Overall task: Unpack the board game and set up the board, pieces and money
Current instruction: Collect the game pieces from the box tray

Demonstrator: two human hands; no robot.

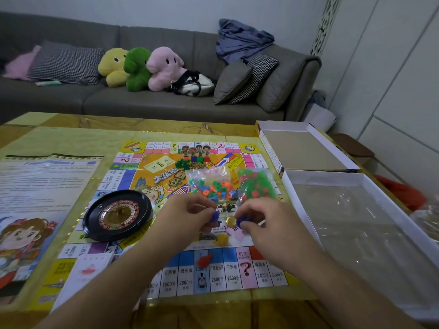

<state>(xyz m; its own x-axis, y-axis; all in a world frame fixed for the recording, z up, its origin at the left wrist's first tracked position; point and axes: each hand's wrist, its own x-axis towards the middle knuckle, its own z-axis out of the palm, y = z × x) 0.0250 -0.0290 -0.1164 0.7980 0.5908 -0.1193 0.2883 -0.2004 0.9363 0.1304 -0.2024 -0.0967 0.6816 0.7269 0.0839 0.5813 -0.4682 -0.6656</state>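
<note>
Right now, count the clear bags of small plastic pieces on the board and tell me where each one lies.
2. One bag of mixed-colour pieces lies near the board's centre, just beyond the left hand. The bag of green and red pieces lies beside it, beyond the right hand.

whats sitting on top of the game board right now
A black roulette wheel, two clear bags of small coloured plastic pieces, a gold coin, and loose yellow and red pieces lie on the printed paper game board. Both hands cover part of its centre.
</note>
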